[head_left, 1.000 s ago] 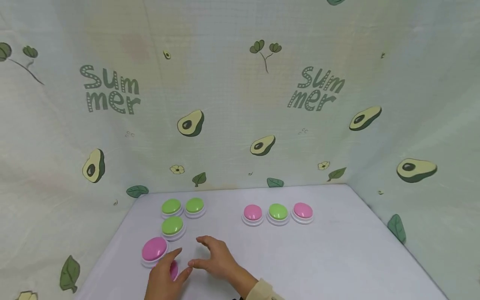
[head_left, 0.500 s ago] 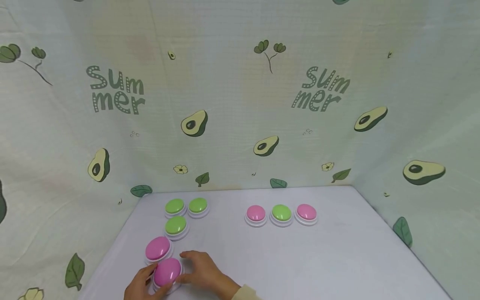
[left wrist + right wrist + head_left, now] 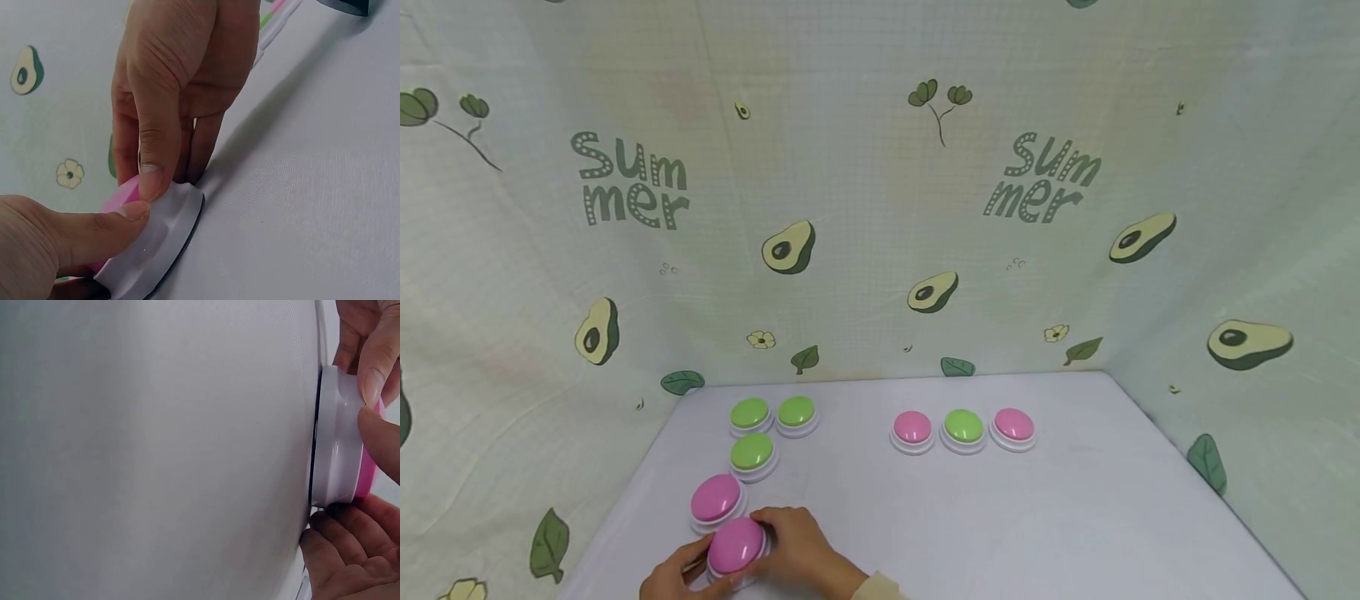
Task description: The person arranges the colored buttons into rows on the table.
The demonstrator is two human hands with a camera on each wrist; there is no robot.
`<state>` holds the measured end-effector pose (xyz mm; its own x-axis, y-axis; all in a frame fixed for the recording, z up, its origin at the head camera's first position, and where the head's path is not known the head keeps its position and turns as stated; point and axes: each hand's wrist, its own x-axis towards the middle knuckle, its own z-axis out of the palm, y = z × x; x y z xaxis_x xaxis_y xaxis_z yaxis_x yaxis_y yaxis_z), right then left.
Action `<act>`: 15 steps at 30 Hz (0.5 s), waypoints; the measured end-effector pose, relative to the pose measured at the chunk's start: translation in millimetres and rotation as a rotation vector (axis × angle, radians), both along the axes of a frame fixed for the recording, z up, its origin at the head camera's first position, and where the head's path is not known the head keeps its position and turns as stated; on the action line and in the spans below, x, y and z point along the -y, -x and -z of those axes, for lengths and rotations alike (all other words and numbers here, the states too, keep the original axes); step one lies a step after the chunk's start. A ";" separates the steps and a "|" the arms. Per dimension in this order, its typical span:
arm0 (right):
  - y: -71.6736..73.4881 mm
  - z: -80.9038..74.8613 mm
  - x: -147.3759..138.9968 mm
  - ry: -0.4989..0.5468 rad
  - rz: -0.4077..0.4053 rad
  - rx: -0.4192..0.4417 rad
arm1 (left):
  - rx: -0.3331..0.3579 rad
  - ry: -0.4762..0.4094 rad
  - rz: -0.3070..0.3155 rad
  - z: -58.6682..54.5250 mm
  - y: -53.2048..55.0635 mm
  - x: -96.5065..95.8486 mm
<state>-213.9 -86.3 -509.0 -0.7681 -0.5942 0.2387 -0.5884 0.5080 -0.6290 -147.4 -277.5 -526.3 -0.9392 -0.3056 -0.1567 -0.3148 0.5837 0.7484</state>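
A large pink push button (image 3: 735,546) with a white base stands near the front left of the table. My left hand (image 3: 679,575) grips its left side, with the thumb at the near edge. From the right, my right hand (image 3: 797,546) holds the same button, its fingers curled round the far right side. In the left wrist view both thumb tips meet at the white base (image 3: 159,240). The right wrist view shows the button edge-on, with its base close against the table. Just behind it sits another pink button (image 3: 715,498).
Beyond are three green buttons (image 3: 752,451) grouped at the left. Further right, a green button (image 3: 963,427) stands in a row between two pink buttons (image 3: 912,427). A patterned cloth (image 3: 865,167) hangs behind the white table (image 3: 1000,525).
Both hands have come onto the front pink button, the left moving left and down, the right moving left and down to its right side. The view has shifted slightly.
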 end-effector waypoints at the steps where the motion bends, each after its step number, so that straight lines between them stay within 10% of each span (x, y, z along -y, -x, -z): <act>1: -0.2 -0.6 -0.6 0.004 0.003 0.006 | 0.007 -0.010 0.000 -0.2 0.3 -0.2; 15: 15.9 -5.7 -36.1 0.162 0.029 0.202 | -0.203 -0.067 0.057 -12.7 9.8 -38.8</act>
<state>-229.8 -50.1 -503.3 -0.8262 -0.5374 0.1692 -0.4293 0.4060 -0.8068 -157.1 -238.6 -513.6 -0.9690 -0.2463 0.0194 -0.1215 0.5435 0.8306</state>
